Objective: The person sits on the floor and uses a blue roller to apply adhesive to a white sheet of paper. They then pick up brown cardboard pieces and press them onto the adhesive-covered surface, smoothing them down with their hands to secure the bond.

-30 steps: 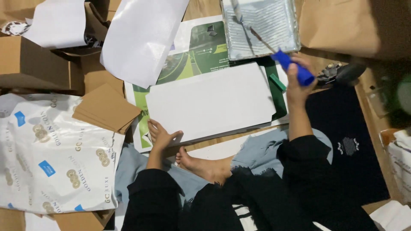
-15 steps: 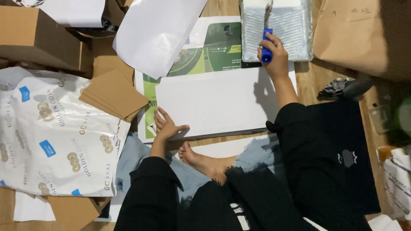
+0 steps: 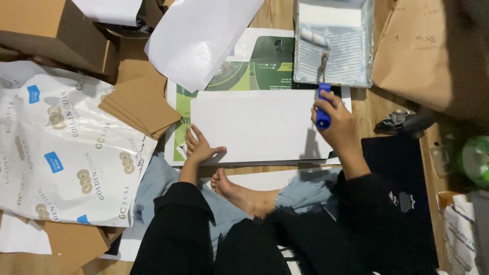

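Nearest the camera, the person sits on the floor (image 3: 265,15) in black sleeves, one bare foot (image 3: 239,191) tucked just below the near edge of a white board (image 3: 254,127). The left hand (image 3: 199,147) lies flat on the board's near-left corner, fingers spread and released, pressing it down with nothing held. The right hand (image 3: 338,122) is clenched around the blue handle of a paint roller (image 3: 321,76) over the board's right edge. The roller's metal stem runs away from the hand, and its pale sleeve rests inside the grey paint tray (image 3: 361,46), which sits just beyond the board's far-right corner. The board lies on a green printed sheet (image 3: 254,63) that shows along its left and far sides. To the left, a stack of brown cardboard pieces (image 3: 140,104) sits just beside the board, partly over a white printed bag (image 3: 61,147). Farther off, a curled white sheet (image 3: 204,35) overlaps the green sheet's far-left corner, with a cardboard box (image 3: 46,30) at the far left.
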